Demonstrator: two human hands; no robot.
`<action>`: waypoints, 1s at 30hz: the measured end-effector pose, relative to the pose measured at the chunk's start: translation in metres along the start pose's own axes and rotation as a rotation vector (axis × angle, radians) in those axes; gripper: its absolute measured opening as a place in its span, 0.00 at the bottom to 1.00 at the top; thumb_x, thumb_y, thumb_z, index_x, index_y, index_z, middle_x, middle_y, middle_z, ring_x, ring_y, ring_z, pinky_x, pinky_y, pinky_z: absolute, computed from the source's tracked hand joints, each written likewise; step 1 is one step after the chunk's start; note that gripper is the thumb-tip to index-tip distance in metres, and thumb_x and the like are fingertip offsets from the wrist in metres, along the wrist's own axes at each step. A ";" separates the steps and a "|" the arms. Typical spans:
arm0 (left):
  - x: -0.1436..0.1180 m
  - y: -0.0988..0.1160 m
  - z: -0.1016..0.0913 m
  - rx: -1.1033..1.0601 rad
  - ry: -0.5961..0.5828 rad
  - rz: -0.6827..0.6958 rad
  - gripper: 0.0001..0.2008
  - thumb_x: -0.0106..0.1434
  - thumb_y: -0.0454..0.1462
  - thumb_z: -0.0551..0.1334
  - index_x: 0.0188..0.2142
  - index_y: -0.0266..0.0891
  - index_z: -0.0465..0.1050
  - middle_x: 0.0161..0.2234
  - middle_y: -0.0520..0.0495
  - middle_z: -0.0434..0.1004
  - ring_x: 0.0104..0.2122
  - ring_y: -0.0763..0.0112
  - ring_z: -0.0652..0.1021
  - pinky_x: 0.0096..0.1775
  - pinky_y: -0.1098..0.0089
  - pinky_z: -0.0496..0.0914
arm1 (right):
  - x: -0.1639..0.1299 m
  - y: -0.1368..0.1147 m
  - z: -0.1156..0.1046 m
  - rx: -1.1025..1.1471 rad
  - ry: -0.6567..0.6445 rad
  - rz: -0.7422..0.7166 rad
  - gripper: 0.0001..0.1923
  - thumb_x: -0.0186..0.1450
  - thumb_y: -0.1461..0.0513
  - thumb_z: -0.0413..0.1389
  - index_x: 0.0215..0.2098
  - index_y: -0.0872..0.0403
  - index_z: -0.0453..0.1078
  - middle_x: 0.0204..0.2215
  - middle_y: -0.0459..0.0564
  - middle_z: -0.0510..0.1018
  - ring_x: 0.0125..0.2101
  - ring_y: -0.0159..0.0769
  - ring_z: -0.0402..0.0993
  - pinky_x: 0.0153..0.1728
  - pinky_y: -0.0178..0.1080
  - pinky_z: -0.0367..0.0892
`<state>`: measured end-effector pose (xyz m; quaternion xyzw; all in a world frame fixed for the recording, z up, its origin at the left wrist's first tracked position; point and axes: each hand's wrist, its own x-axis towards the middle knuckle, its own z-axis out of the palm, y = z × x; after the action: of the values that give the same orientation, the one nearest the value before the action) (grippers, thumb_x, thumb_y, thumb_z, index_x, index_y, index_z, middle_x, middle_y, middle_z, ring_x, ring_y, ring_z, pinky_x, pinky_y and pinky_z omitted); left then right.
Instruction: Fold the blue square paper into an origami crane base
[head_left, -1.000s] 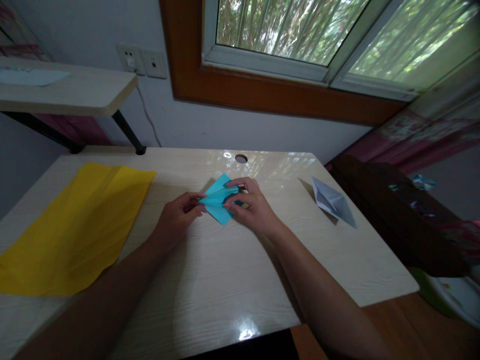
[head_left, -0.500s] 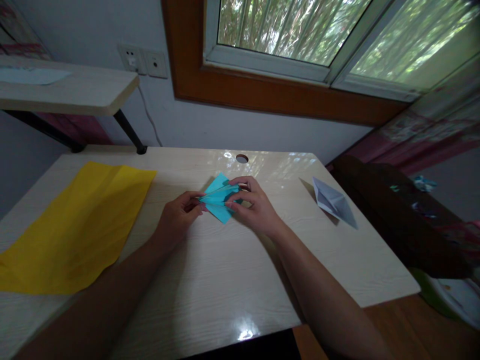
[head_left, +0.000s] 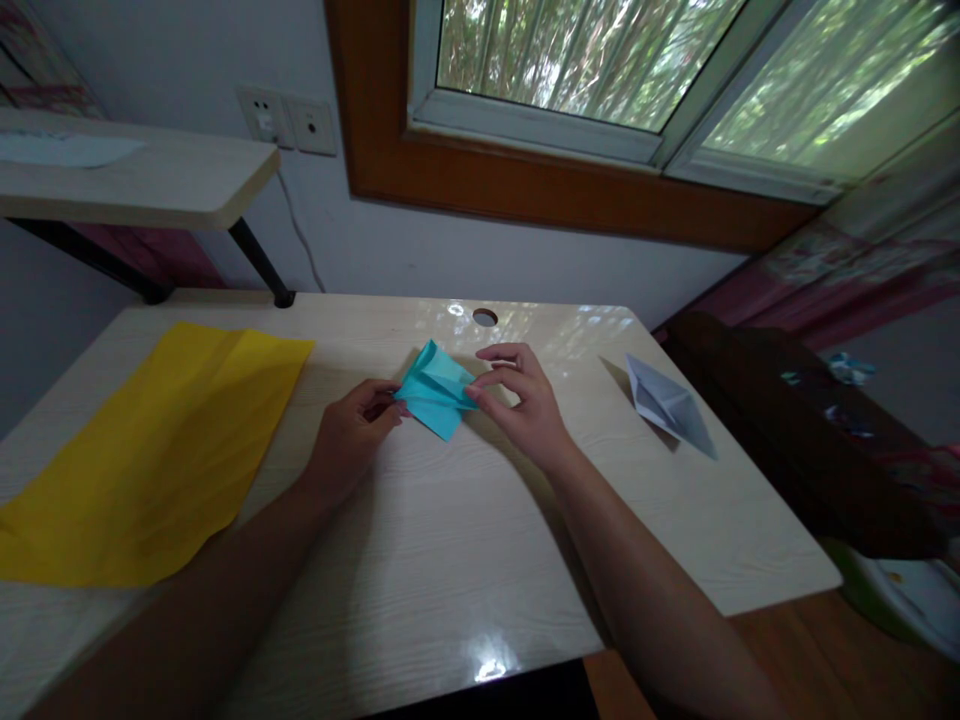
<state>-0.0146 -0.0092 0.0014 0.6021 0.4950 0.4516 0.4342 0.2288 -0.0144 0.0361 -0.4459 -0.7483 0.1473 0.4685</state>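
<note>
Head view, looking forward and down at a pale wood-grain bench (head_left: pixel 420 560). At the 9 o'clock side of the bench lies a large yellow sheet (head_left: pixel 142 455), flat, creased along its length, its near end reaching the bench's near-left edge. At about 10 o'clock, above the bench, a raised shelf (head_left: pixel 150 180) on dark legs carries a pale sheet; a wall socket plate (head_left: pixel 289 120) sits to its right.

Near the bench centre, the left hand (head_left: pixel 352 430) rests on the surface, its fingers (head_left: pixel 382 400) pinched together on the left corner of a folded blue paper (head_left: pixel 435 395). The blue paper is a partly folded, multi-layered piece; whether its lower point touches the bench cannot be told. At its 3 o'clock side the right hand (head_left: pixel 525 405) grips the paper's right edge between thumb and forefinger, closed on it, while the remaining fingers are spread apart and raised above the paper.

A round cable hole (head_left: pixel 484 317) lies at 12 o'clock from the blue paper, near the bench's far edge. At 3 o'clock from the right hand, well apart, a folded white paper (head_left: pixel 667 405) sits on the bench near its right edge. A wood-framed window (head_left: pixel 570 190) spans the wall at 1 o'clock.
</note>
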 end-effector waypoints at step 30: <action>-0.010 0.009 -0.001 0.446 0.094 0.256 0.09 0.64 0.38 0.63 0.45 0.43 0.76 0.38 0.51 0.84 0.36 0.67 0.84 0.44 0.68 0.76 | -0.007 0.003 0.020 0.013 -0.079 -0.020 0.07 0.64 0.59 0.63 0.39 0.48 0.70 0.40 0.50 0.75 0.44 0.41 0.73 0.46 0.47 0.70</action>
<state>-0.0153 -0.0202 0.0091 0.7190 0.5218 0.4101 0.2063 0.2145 -0.0148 0.0198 -0.4292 -0.7697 0.1647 0.4429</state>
